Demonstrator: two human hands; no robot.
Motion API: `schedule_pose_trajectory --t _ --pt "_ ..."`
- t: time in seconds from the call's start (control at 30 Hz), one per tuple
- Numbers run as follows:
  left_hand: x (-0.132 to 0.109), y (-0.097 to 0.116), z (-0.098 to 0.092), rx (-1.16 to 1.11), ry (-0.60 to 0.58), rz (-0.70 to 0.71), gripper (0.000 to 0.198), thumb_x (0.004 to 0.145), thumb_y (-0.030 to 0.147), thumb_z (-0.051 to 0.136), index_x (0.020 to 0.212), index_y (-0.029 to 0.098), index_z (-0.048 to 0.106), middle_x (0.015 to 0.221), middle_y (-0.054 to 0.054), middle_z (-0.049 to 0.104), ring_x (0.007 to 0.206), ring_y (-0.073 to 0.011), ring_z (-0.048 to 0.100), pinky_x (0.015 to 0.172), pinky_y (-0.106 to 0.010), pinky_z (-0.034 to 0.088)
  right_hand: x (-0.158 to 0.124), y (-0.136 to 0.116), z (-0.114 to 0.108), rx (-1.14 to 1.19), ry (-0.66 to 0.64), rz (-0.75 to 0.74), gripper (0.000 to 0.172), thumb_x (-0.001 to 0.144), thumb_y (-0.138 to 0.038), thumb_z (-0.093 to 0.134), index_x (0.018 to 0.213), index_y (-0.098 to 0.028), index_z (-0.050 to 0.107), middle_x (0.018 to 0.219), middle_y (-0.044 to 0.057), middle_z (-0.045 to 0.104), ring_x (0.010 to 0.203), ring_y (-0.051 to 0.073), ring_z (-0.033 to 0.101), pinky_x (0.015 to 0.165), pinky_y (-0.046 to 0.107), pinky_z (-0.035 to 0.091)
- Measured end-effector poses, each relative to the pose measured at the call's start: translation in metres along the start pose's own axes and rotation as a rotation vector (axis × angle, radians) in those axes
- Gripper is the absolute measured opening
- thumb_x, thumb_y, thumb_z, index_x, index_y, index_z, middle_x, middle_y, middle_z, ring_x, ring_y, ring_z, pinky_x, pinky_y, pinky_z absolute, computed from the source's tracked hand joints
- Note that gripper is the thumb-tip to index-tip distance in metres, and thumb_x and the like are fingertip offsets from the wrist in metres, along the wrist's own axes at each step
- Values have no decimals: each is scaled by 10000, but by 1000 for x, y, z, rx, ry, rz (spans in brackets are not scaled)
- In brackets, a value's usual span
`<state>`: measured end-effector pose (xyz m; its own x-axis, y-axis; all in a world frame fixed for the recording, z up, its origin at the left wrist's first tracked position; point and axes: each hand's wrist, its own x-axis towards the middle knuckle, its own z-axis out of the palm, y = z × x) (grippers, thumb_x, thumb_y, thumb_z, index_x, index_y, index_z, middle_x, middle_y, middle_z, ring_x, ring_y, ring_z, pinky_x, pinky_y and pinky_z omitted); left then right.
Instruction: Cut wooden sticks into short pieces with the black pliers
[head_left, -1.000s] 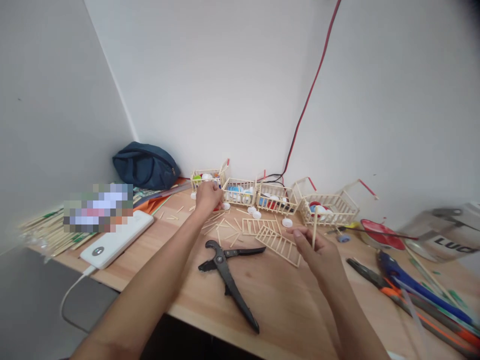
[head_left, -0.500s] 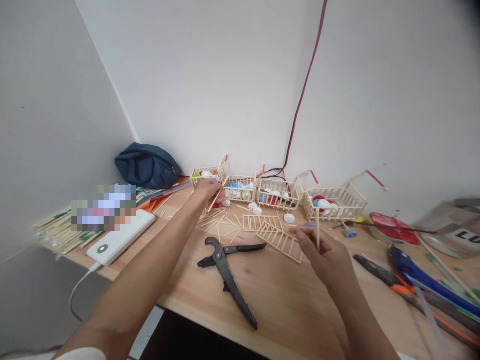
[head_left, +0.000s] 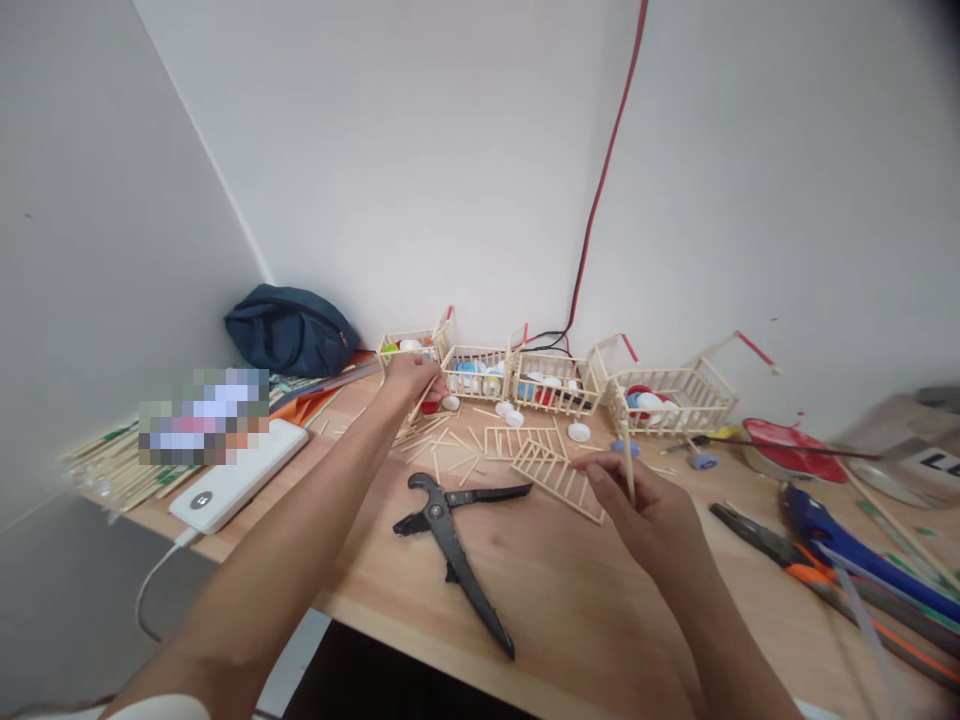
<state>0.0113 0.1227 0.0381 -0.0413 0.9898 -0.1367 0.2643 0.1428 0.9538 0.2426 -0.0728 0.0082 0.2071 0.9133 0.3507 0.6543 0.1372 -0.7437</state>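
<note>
At the far side of the table, my left hand (head_left: pixel 414 378) is closed, with a thin wooden stick slanting down from its fingertips. It is beside the leftmost small stick-built cart (head_left: pixel 409 343), above a red bottle cap (head_left: pixel 430 407) and a scatter of short sticks (head_left: pixel 427 440). My right hand (head_left: pixel 646 505) pinches another wooden stick (head_left: pixel 628 462), held nearly upright. Left of that hand lie two flat ladder-like stick frames, one frame (head_left: pixel 555 480) partly overlapping the other frame (head_left: pixel 517 443). Several white caps (head_left: pixel 578 432) lie behind them.
More stick carts holding caps, such as the right cart (head_left: pixel 671 400), line the wall. Black cutters (head_left: pixel 450 540) lie open in front. Pliers (head_left: pixel 757 535) and a blue-handled tool (head_left: pixel 855 550) are at right. A white power bank (head_left: pixel 240 475) and blue pouch (head_left: pixel 292 330) are at left.
The view has shifted slightly. My right hand has tilted its stick a little and lowered it slightly. My left hand stays near the leftmost cart, with the red cap now showing more below it.
</note>
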Motion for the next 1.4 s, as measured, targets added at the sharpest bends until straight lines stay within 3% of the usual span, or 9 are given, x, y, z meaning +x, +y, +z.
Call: schedule_pose_trajectory --t 0.4,1.07,1.27,1.4 --pt "2 6 0 42 4 12 153 606 41 497 495 133 548 414 -38 575 383 -116 521 444 -203 437 -2 -2 0 -13 1 -6 335 823 -462 486 850 -185 672 538 -24 523 459 109 433 451 219 348" --pt "2 0 -12 -52 -76 -31 164 681 96 543 519 113 528 416 -36 571 344 -82 492 374 -168 379 -8 -6 3 -59 0 9 313 819 -452 483 828 -206 677 571 -12 588 492 124 493 478 223 379" --pt "2 -7 -9 -101 -67 -28 122 671 111 568 554 118 534 468 -37 600 364 -89 525 391 -178 405 -6 -3 4 -80 -70 -12 293 805 -446 503 824 -213 679 725 10 675 559 138 554 523 224 422" --pt "3 -11 -5 -127 -61 -22 106 663 93 557 560 114 538 494 -33 605 385 -91 541 409 -186 422 -8 -5 8 -67 -40 13 299 811 -438 484 794 -211 678 724 9 679 549 136 545 505 223 415"
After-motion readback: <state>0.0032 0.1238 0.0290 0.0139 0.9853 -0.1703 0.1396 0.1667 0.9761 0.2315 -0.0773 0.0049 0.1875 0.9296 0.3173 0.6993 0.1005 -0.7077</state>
